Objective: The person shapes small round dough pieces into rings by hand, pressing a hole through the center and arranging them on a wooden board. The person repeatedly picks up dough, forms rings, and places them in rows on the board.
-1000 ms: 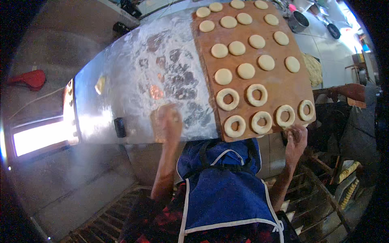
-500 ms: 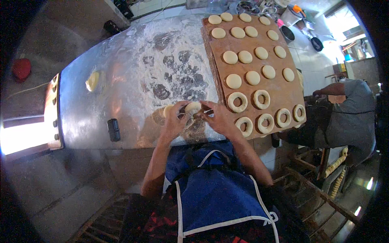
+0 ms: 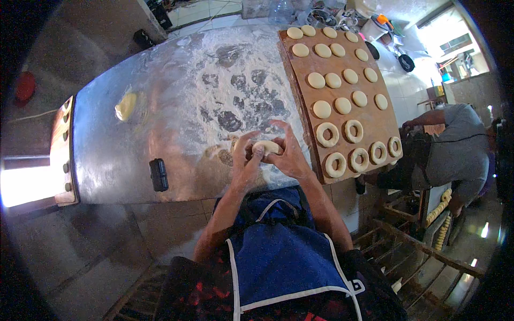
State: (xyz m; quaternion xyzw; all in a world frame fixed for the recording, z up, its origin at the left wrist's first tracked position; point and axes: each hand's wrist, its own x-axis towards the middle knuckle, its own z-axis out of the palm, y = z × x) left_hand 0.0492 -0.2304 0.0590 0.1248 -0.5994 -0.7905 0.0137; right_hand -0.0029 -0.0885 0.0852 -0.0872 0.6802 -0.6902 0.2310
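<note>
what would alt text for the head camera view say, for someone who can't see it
Seen from above, a person's left hand and right hand together hold a dough piece over a floured metal table. To the right, a wooden board carries round dough discs and rings. Another person crouches at far right.

Floured steel table (image 3: pixel 176 176) with board, dough, small black item.
Both hands (image 3: pixel 270 155) grip a dough piece (image 3: pixel 266 146) at the table's near edge. Just right of the grip lies a wooden board (image 3: pixel 385 125) bearing dough discs and rings. Flour patches (image 3: pixel 235 96) spread beyond the grip. A yellowish dough lump (image 3: pixel 126 106) sits far left; a black rectangular object (image 3: pixel 158 174) lies left, nearer.
</note>
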